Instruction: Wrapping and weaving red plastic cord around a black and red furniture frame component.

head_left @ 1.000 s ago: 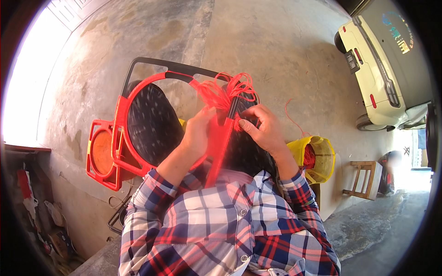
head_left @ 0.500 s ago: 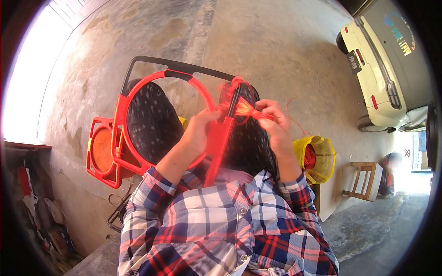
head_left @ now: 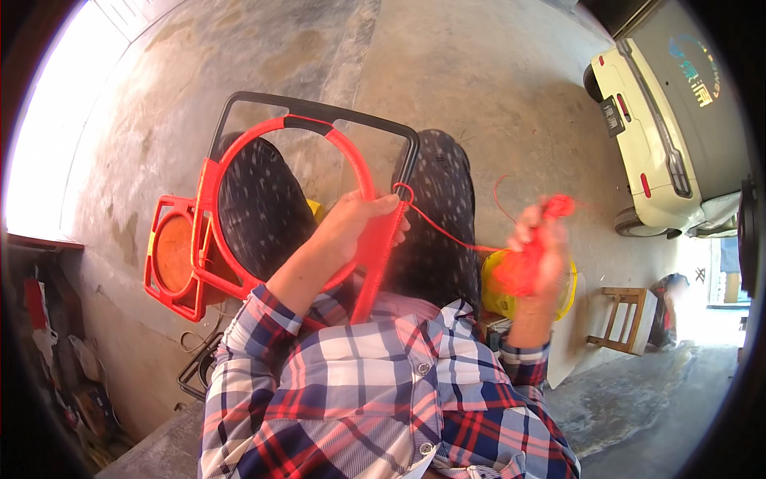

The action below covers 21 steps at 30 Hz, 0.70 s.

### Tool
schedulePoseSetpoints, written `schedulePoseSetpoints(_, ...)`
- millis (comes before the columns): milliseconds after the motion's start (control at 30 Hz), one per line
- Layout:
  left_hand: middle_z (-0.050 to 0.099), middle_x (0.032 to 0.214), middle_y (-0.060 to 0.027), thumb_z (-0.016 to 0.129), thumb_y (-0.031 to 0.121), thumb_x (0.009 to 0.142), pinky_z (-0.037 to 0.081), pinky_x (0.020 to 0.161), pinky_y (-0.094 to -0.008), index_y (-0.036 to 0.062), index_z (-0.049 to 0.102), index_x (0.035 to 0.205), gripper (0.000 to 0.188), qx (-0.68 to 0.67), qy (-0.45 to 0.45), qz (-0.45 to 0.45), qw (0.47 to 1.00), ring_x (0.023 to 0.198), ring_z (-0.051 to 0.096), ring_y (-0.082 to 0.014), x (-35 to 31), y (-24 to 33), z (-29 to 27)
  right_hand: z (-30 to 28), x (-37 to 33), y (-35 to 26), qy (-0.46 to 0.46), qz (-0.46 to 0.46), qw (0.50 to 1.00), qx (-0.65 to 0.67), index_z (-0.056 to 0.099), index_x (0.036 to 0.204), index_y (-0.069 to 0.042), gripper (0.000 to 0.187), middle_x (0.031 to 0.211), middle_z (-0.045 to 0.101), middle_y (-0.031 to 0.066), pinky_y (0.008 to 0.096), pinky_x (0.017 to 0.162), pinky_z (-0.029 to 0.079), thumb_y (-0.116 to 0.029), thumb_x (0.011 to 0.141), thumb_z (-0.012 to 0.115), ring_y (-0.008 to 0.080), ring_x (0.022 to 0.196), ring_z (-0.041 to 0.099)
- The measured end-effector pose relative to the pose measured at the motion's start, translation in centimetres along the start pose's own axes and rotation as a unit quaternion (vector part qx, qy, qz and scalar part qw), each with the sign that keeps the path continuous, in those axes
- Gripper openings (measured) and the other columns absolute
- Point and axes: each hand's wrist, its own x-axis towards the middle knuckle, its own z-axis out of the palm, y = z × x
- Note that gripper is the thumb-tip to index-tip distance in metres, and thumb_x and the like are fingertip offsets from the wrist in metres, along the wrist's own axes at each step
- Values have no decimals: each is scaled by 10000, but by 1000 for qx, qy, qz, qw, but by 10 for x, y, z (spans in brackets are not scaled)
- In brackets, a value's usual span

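Left hand (head_left: 351, 224) grips one red-black frame (head_left: 375, 247); right hand (head_left: 550, 275) clutches one cord bundle (head_left: 517, 273)

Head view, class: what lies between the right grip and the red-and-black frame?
In the head view, a red cord stretches from the frame to the right grip, with a dark trouser leg partly behind it.
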Motion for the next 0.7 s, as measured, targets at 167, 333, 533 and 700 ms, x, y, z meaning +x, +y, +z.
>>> schedulePoseSetpoints(167, 666, 811, -149, 644, 185, 899, 547, 628, -347, 15, 612, 920, 174, -5, 5, 2, 1000, 662, 654, -230, -2, 0, 3, 39, 5, 70, -126, 105, 928, -335, 517, 1019, -64, 117, 856, 584, 23, 217, 511, 412, -136, 942, 568, 82, 593, 508)
schedulePoseSetpoints(333, 663, 803, -142, 663, 194, 887, 544, 605, -354, 32, 598, 905, 175, -41, 16, -9, 999, 638, 646, -243, -4, 3, 3, 40, 1, 58, -168, 120, 947, -246, 518, 951, -63, 65, 695, 511, -36, 202, 510, 367, -103, 934, 566, 38, 561, 452)
schedulePoseSetpoints(533, 648, 768, -145, 658, 178, 871, 539, 565, -369, 46, 577, 921, 163, -49, -8, 4, 999, 607, 635, -262, 7, -4, 1, 36, -11, 36, -172, 113, 955, -211, 520, 927, -79, 68, 732, 472, -56, 186, 522, 327, -54, 880, 563, 19, 591, 404)
schedulePoseSetpoints(700, 640, 738, -160, 643, 180, 875, 528, 554, -366, 57, 559, 900, 151, -62, 1, 17, 998, 590, 628, -261, 0, 1, -7, -41, 21, -43, 44, 71, 986, -143, 558, 1007, -50, 161, 672, 511, 10, 204, 376, 303, -198, 952, 527, 57, 444, 382)
